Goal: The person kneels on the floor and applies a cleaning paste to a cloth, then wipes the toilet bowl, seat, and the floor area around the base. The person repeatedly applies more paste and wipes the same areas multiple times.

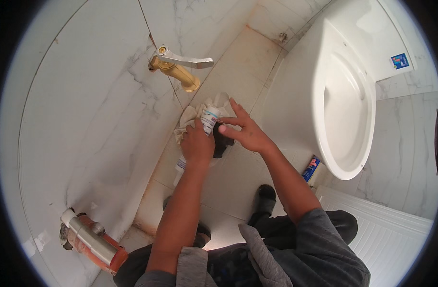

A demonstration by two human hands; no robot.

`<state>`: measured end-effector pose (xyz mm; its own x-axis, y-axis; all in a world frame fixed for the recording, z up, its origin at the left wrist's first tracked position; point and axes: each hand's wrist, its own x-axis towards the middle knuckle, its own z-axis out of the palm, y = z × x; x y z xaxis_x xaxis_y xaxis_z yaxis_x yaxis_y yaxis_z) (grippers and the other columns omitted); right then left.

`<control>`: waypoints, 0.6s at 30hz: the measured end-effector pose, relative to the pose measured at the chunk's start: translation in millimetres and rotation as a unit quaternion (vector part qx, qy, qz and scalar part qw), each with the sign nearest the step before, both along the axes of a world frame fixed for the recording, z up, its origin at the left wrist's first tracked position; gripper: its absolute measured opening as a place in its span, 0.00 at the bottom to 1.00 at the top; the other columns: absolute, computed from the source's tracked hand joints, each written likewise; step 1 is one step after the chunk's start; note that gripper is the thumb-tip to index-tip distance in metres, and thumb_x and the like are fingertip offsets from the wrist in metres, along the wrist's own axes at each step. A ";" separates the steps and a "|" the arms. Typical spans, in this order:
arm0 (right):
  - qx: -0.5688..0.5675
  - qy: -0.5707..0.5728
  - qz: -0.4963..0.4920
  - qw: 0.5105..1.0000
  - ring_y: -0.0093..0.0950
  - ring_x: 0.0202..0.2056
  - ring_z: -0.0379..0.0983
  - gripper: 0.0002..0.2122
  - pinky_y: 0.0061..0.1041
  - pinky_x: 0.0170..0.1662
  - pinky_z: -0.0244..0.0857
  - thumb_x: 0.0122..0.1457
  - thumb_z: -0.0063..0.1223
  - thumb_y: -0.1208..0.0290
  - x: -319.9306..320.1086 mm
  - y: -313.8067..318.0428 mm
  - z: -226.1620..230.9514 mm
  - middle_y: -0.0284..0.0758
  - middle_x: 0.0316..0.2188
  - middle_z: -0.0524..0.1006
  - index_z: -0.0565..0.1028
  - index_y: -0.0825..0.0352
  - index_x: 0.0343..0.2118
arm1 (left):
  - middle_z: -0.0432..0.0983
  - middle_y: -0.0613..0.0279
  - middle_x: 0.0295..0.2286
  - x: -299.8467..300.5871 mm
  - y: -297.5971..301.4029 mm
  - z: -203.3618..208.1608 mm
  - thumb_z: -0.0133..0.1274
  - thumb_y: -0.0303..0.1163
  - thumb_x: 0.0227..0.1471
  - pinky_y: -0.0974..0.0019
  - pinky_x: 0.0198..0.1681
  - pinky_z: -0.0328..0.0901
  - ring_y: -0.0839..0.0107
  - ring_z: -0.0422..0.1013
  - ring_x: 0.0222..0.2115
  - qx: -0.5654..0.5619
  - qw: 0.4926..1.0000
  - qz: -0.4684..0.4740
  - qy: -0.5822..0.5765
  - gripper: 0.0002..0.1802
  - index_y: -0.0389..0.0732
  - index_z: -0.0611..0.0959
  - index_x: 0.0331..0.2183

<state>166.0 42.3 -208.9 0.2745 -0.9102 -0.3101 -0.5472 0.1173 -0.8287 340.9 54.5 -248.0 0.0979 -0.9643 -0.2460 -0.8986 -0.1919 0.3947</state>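
The marble-veined wall (85, 119) fills the side left of the grip, curving down to the tiled floor (238, 177) that lies under it. The white toilet (346, 110) stands well to the right of the grip, its bowl open. A white ribbed panel (386, 229) lies below the toilet, to the lower right of the grip. The person's dark trousers and grey sleeves come in from the lower edge, with a black shoe (266, 197) on the floor below the grip.

Low on the wall, far down and left of the grip, sits a metal and orange pipe fitting (92, 239). Above the grip, a brass tap (178, 67) with a silver lever juts from the wall.

The left hand (198, 143) is the grip itself: its fingers are wrapped tight around a white bottle (209, 118), whose labelled upper part shows just above the fingers and whose lower end pokes out below the wrist. The right hand (245, 131) is spread, fingers fanned, resting just right of the bottle and touching it near the top. A white cloth (192, 115) lies bunched behind and around the grip. A dark object beneath the right palm is too hidden to name. A small blue and red pack (313, 168) lies on the floor at the toilet's base, right of the grip.
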 end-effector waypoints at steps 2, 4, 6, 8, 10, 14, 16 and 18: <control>0.041 -0.098 -0.052 0.993 0.46 0.74 0.33 0.37 0.44 0.72 0.35 0.59 0.57 0.44 -5.9 7.0 -6.6 0.51 0.73 0.40 0.65 0.64 0.66 | 0.74 0.47 0.40 3.3 -0.8 -2.4 0.61 0.40 0.53 0.48 0.42 0.71 0.47 0.75 0.42 -0.001 1.000 -0.005 0.004 0.28 0.42 0.72 0.52; 0.032 -0.124 -0.095 0.987 0.46 0.74 0.33 0.38 0.43 0.72 0.34 0.60 0.57 0.44 -5.9 14.5 -16.3 0.51 0.73 0.40 0.63 0.64 0.67 | 0.74 0.46 0.41 4.8 -0.1 -2.6 0.61 0.41 0.53 0.48 0.43 0.71 0.47 0.75 0.42 0.003 1.000 -0.010 0.005 0.29 0.42 0.71 0.53; -0.008 -0.066 -0.123 0.990 0.48 0.73 0.32 0.40 0.44 0.72 0.34 0.59 0.57 0.43 4.5 16.7 -27.6 0.51 0.73 0.39 0.61 0.64 0.68 | 0.74 0.44 0.41 4.4 0.4 -1.4 0.59 0.41 0.54 0.47 0.43 0.71 0.45 0.75 0.43 0.011 1.000 -0.016 0.005 0.29 0.42 0.71 0.54; -0.122 0.060 -0.089 0.987 0.54 0.72 0.31 0.45 0.48 0.71 0.34 0.56 0.57 0.37 16.7 14.1 -33.9 0.58 0.72 0.38 0.59 0.67 0.68 | 0.74 0.44 0.41 0.7 2.2 0.0 0.59 0.40 0.54 0.46 0.43 0.71 0.45 0.75 0.43 0.009 1.000 -0.024 0.008 0.29 0.42 0.71 0.54; -0.174 0.171 -0.061 0.968 0.58 0.72 0.30 0.47 0.51 0.70 0.34 0.55 0.56 0.34 27.9 11.2 -32.5 0.60 0.71 0.38 0.60 0.69 0.68 | 0.74 0.45 0.42 -3.7 3.4 0.1 0.59 0.40 0.54 0.46 0.44 0.70 0.46 0.75 0.44 0.009 1.000 -0.020 0.000 0.28 0.43 0.71 0.54; -0.157 0.265 0.008 0.951 0.62 0.71 0.29 0.44 0.54 0.70 0.33 0.57 0.53 0.35 34.9 12.6 -16.8 0.58 0.72 0.38 0.63 0.70 0.66 | 0.73 0.48 0.42 -6.2 5.3 -5.1 0.59 0.41 0.55 0.47 0.45 0.69 0.48 0.74 0.44 -0.007 0.999 -0.024 -0.041 0.28 0.44 0.71 0.54; -0.172 0.235 0.015 0.956 0.61 0.70 0.35 0.41 0.54 0.69 0.37 0.59 0.52 0.38 32.4 19.1 -13.3 0.58 0.70 0.43 0.66 0.70 0.64 | 0.73 0.48 0.43 -2.7 6.0 -8.2 0.59 0.41 0.55 0.47 0.46 0.69 0.49 0.74 0.45 -0.011 0.998 -0.023 -0.049 0.29 0.44 0.70 0.55; -0.210 0.179 -0.014 0.961 0.58 0.68 0.48 0.36 0.51 0.67 0.47 0.61 0.52 0.41 29.2 29.7 -18.9 0.58 0.68 0.54 0.70 0.71 0.61 | 0.73 0.48 0.43 2.8 5.5 -10.1 0.60 0.41 0.55 0.48 0.46 0.70 0.49 0.74 0.45 0.005 0.999 -0.001 -0.034 0.30 0.44 0.70 0.56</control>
<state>195.2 72.0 -227.9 0.1921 -0.9812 0.0172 -0.8078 -0.1681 -0.5650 343.7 60.0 -258.1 0.1127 -0.9623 -0.2475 -0.9238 -0.1932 0.3306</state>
